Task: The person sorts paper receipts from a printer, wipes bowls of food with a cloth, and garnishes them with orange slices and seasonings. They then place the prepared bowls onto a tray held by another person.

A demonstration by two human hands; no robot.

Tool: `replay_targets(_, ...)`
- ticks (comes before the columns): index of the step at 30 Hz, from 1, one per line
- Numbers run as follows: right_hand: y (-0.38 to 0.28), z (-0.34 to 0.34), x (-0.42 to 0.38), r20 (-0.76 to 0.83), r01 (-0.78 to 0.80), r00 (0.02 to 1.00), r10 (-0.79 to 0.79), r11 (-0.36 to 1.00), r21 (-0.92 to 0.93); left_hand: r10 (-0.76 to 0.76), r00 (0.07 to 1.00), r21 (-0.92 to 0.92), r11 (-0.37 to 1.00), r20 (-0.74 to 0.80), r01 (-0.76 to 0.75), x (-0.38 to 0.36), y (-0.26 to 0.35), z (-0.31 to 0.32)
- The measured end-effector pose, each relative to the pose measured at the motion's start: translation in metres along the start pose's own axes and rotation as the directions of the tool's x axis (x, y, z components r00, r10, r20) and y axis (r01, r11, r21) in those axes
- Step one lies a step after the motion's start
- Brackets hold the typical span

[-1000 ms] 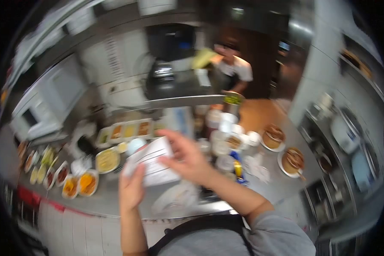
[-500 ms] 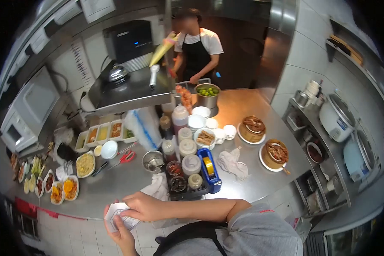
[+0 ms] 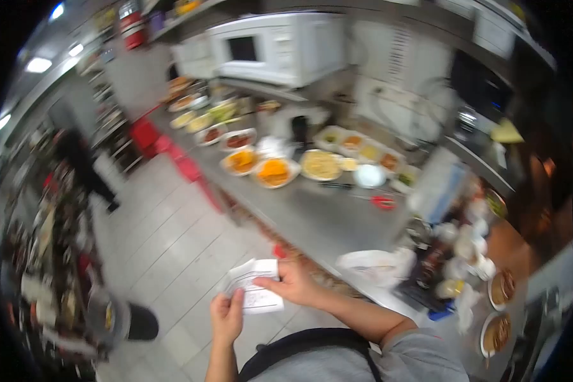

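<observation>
A white paper slip with dark printed lines and writing is held in front of my body, over the tiled floor. My left hand pinches its lower left edge, thumb on the front. My right hand grips its upper right side, with the thumb across the printed face. The paper is slightly curled at its top left; the writing is too blurred to read. Nearest to my hands is the edge of the steel counter, beyond the slip.
Dishes of orange food, a dish of pale yellow food and red-handled scissors sit on the counter. A microwave stands above. Bottles crowd the right. At left are a dark bin and a person in dark clothes.
My view has swung left, bringing the aisle and another person into sight. The slip, earlier folded or curled between both hands, is now spread flatter. The co-worker in the apron is no longer visible.
</observation>
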State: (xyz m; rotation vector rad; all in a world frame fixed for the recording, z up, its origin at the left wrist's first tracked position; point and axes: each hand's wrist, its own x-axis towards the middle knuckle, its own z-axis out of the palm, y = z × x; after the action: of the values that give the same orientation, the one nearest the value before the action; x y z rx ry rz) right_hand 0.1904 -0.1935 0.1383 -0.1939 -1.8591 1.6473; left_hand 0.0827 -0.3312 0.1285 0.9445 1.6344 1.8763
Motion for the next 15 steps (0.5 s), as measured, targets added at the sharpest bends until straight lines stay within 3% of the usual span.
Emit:
replay_targets(3,0.015,0.076,0.032,0.172,-0.124,0.98,0.101,0.984,0.127,0.023,0.995,-0.001,1.0,-0.099,-0.023,-0.003,0.002,-0.081)
replay_targets(4,0.02,0.098,0.044,0.226,-0.132,0.969,0.098,0.981,0.141,-0.027,0.988,-0.033,0.999,-0.151,0.023,-0.003,0.009,-0.104)
replay_targets(7,0.037,0.161,0.075,0.37,-0.279,0.902,0.225,0.955,0.099,0.001,0.96,-0.074,0.997,-0.279,-0.023,-0.004,0.003,-0.174)
replay_targets(9,0.049,0.199,0.098,0.293,-0.279,0.934,0.205,0.93,0.238,-0.009,0.936,-0.063,0.998,-0.351,-0.014,-0.004,0.004,-0.211)
replay_targets(10,0.05,0.215,0.11,0.352,-0.298,0.914,0.201,0.922,0.247,-0.016,0.934,-0.065,0.998,-0.358,-0.008,-0.002,0.005,-0.23)
replay_targets(11,0.048,0.227,0.123,0.363,-0.288,0.911,0.196,0.932,0.22,-0.011,0.912,-0.049,0.999,-0.411,-0.01,0.0,0.006,-0.249)
replay_targets(13,0.048,0.25,0.151,0.415,-0.287,0.891,0.185,0.937,0.2,-0.044,0.939,-0.135,0.991,-0.342,-0.003,0.007,0.005,-0.282)
replay_targets(14,0.049,0.261,0.164,0.418,-0.279,0.889,0.185,0.944,0.176,-0.045,0.923,-0.128,0.992,-0.382,-0.005,0.011,0.007,-0.296)
replay_targets(15,0.053,0.27,0.177,0.416,-0.267,0.89,0.185,0.952,0.149,-0.138,0.922,-0.256,0.966,-0.361,0.044,0.017,0.011,-0.308)
